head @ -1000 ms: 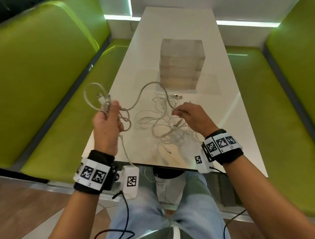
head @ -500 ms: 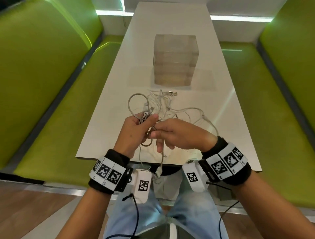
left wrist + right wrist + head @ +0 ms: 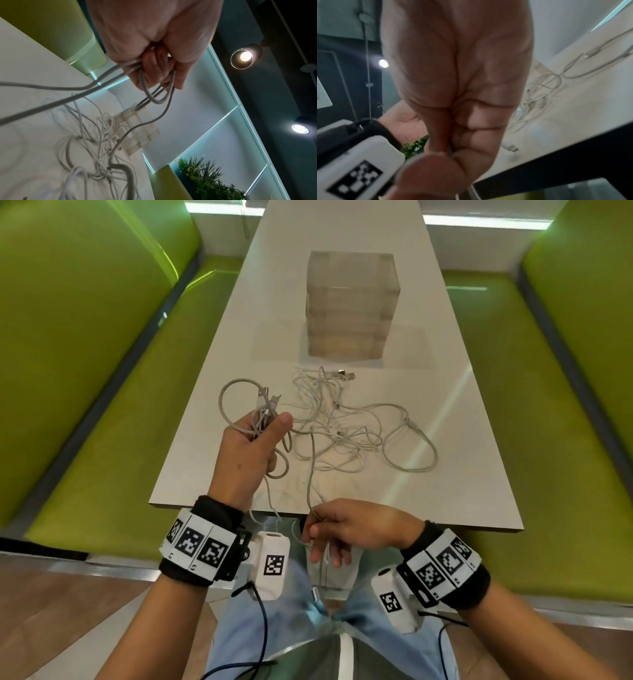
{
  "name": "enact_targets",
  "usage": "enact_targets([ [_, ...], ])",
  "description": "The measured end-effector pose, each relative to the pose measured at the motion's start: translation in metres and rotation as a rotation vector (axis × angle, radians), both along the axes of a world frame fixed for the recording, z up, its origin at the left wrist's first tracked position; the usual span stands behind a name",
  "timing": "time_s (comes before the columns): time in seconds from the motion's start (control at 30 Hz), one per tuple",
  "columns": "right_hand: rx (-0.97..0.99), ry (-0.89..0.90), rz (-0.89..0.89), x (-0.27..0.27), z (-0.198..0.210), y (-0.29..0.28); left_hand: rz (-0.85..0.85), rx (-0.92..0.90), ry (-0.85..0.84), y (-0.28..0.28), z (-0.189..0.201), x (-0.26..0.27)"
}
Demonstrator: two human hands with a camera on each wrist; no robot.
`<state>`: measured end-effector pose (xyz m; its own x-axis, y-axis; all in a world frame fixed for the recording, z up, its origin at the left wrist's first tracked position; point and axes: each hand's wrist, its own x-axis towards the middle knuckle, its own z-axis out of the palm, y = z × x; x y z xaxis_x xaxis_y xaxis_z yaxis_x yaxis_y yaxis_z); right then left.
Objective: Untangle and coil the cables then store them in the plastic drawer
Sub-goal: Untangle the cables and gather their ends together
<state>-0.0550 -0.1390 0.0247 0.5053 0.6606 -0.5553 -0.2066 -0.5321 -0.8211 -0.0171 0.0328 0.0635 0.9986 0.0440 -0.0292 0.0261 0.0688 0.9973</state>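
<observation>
The grey cable (image 3: 236, 392), partly looped, sits at centre left of the head view in the left hand (image 3: 251, 450), whose fingers clamp its loops, while the right hand (image 3: 346, 529) at lower centre pinches its trailing length by the counter (image 3: 479, 474) edge. That length crosses the white tangle (image 3: 346, 426) before the closed plastic drawer (image 3: 352, 306). Pulling may snag and drag it, I judge.

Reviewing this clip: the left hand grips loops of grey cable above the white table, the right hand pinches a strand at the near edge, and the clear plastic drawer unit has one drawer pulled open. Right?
Not quite. In the head view the clear plastic drawer unit shows no drawer pulled out. The rest holds: the left hand grips loops of grey cable above the white table, and the right hand pinches a strand at the near edge.
</observation>
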Motion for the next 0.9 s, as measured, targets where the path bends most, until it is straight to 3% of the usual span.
enact_targets([
  [0.13, -0.203, -0.279, 0.054, 0.005, -0.011, -0.006, -0.009, 0.001, 0.002, -0.002, 0.002, 0.0],
  [0.4, -0.386, -0.372, -0.115, 0.014, 0.01, -0.031, -0.059, 0.036, 0.039, -0.001, 0.001, -0.005],
  [0.5, -0.315, -0.504, -0.296, 0.023, 0.023, -0.042, -0.077, 0.029, 0.044, -0.003, 0.002, -0.006],
  [0.6, -0.126, -0.655, -0.462, 0.031, 0.033, -0.038, -0.115, 0.045, 0.065, -0.006, 0.003, -0.007],
  [0.77, 0.056, -0.616, -0.441, 0.03, 0.031, -0.02, -0.147, 0.045, 0.042, -0.007, -0.001, -0.008],
  [0.9, 0.06, -0.363, -0.24, 0.017, 0.02, -0.03, -0.006, -0.128, -0.018, 0.004, 0.001, -0.005],
])
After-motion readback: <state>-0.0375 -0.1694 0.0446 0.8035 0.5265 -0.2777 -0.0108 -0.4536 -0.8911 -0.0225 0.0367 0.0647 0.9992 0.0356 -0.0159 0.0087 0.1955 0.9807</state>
